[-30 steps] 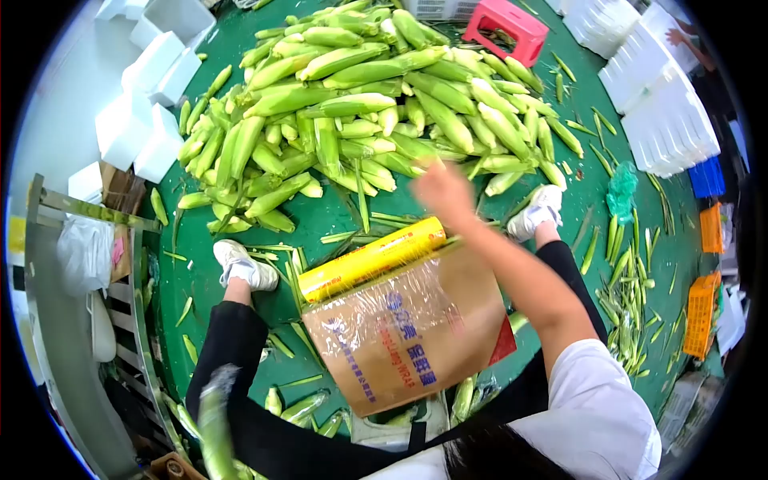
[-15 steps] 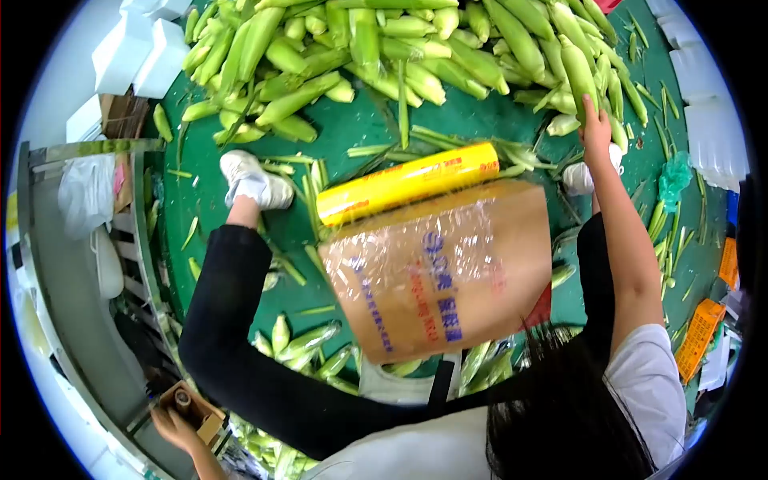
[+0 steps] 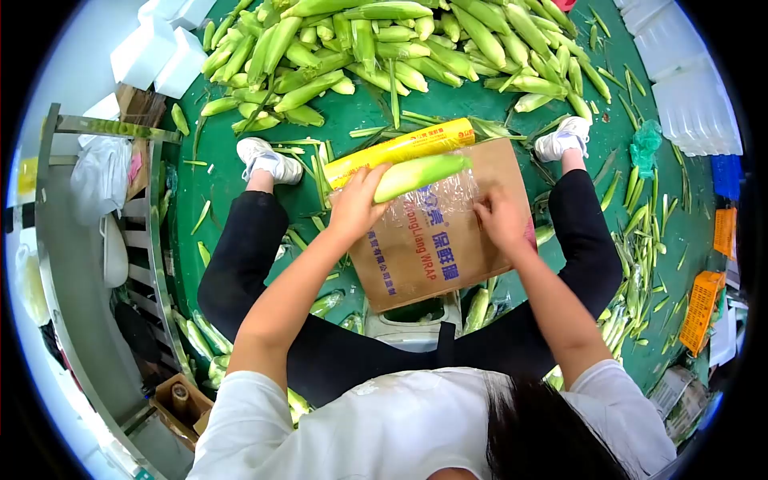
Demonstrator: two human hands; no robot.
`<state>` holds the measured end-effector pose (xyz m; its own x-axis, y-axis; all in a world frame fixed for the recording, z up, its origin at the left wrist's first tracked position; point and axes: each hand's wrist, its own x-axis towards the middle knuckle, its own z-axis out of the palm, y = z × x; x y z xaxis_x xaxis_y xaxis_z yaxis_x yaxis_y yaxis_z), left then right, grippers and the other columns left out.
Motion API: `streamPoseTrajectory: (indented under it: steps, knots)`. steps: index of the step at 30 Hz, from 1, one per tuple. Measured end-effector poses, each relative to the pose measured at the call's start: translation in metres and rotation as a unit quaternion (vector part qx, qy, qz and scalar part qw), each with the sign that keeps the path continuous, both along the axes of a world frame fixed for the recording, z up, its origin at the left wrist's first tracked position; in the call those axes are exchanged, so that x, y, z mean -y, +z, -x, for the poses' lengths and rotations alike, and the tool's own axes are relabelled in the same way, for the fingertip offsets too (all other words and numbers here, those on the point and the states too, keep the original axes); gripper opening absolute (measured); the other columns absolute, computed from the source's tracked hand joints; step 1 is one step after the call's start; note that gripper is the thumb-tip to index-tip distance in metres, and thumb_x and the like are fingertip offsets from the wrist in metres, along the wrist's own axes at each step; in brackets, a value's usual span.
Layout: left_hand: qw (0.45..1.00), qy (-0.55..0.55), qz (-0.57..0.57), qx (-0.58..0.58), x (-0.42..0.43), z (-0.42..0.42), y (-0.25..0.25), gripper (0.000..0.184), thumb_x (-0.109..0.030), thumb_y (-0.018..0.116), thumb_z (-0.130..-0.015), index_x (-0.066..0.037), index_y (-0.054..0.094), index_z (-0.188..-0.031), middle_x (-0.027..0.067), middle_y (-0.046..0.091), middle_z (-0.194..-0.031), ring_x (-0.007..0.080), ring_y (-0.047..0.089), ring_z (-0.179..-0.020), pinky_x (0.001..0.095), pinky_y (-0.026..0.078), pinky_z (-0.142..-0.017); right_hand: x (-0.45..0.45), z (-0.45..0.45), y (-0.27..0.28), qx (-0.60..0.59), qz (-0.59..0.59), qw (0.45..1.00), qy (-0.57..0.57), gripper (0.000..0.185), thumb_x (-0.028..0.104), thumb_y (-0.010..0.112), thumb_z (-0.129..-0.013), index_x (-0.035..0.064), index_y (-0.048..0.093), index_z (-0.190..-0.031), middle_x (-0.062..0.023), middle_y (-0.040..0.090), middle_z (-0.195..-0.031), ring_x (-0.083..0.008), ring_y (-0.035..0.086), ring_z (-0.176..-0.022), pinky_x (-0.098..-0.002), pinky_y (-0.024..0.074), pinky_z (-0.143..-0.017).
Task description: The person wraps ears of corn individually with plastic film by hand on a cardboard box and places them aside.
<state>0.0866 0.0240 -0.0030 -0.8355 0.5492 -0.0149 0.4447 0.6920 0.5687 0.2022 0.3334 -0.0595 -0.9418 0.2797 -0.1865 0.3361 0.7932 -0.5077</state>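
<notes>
My left hand is closed around the base of a green ear of corn, which points right over a cardboard box. Clear cling film lies across the top of this box, partly beneath the corn. At the film's right edge, my right hand has its fingers pinched together on it. Just beyond the box is a yellow roll of cling film, slightly tilted toward the upper right. The box rests over a light stool between my legs.
A large pile of corn covers the far floor. Wrapped ears lie beside my left leg. A metal rack stands at left; clear plastic containers and orange crates stand at right. Husk scraps litter the green floor.
The ear of corn has come from the pile in my right hand to my left hand over the box. My left hand has risen from the lower left; my right hand has moved to the film.
</notes>
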Motion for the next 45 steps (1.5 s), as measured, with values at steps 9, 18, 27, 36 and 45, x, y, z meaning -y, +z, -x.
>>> streamPoseTrajectory:
  steps: [9,18,27,36,45]
  knots:
    - [0.993,-0.047,0.097,0.040,-0.002,0.007,-0.033,0.069,-0.013,0.081,-0.072,-0.015,0.053,-0.135,0.0169,0.054,-0.122,0.0365,0.053,-0.115,0.0445,0.047,-0.097,0.064,0.036,0.033,-0.307,0.146,0.939,0.048,0.025,0.023,0.066,-0.094,0.0047,0.055,-0.107,-0.0133,0.061,-0.120,-0.0311,0.059,-0.109,-0.0412,0.0449,-0.097]
    - [0.991,0.042,0.040,-0.118,0.024,-0.082,-0.050,0.060,-0.033,0.082,-0.074,-0.009,0.057,-0.123,0.0133,0.056,-0.126,0.0326,0.054,-0.113,0.0463,0.039,-0.094,0.071,0.071,-0.005,-0.190,-0.035,0.928,0.318,0.063,0.047,0.064,-0.089,0.0238,0.050,-0.146,-0.0104,0.059,-0.127,-0.0326,0.056,-0.116,-0.0459,0.0438,-0.097]
    - [0.996,-0.066,-0.067,-0.009,0.060,-0.056,-0.037,0.010,-0.008,0.063,-0.089,-0.006,0.058,-0.098,0.0129,0.063,-0.092,0.0353,0.062,-0.087,0.0427,0.050,-0.080,0.063,0.067,0.015,-0.122,0.058,0.938,0.319,0.057,0.041,0.066,-0.089,0.0285,0.052,-0.143,-0.0099,0.060,-0.123,-0.0311,0.055,-0.114,-0.0459,0.0432,-0.097]
    - [0.981,-0.106,-0.097,0.128,0.039,-0.042,-0.062,0.014,-0.012,0.066,-0.090,-0.006,0.063,-0.102,0.0132,0.063,-0.096,0.0358,0.063,-0.094,0.0416,0.051,-0.081,0.069,0.008,0.020,-0.126,-0.001,0.922,0.366,0.031,0.027,0.067,-0.089,0.0236,0.069,-0.120,-0.0099,0.059,-0.128,-0.0285,0.053,-0.123,-0.0443,0.0404,-0.101]
    - [0.990,-0.017,0.131,0.056,0.009,0.116,0.018,0.038,-0.022,0.073,-0.086,-0.011,0.062,-0.121,0.0085,0.069,-0.102,0.0269,0.068,-0.089,0.0406,0.053,-0.078,0.098,0.134,0.018,-0.047,-0.045,0.953,0.297,0.039,0.035,0.070,-0.086,0.0146,0.065,-0.118,-0.0105,0.062,-0.123,-0.0313,0.058,-0.117,-0.0448,0.0420,-0.102]
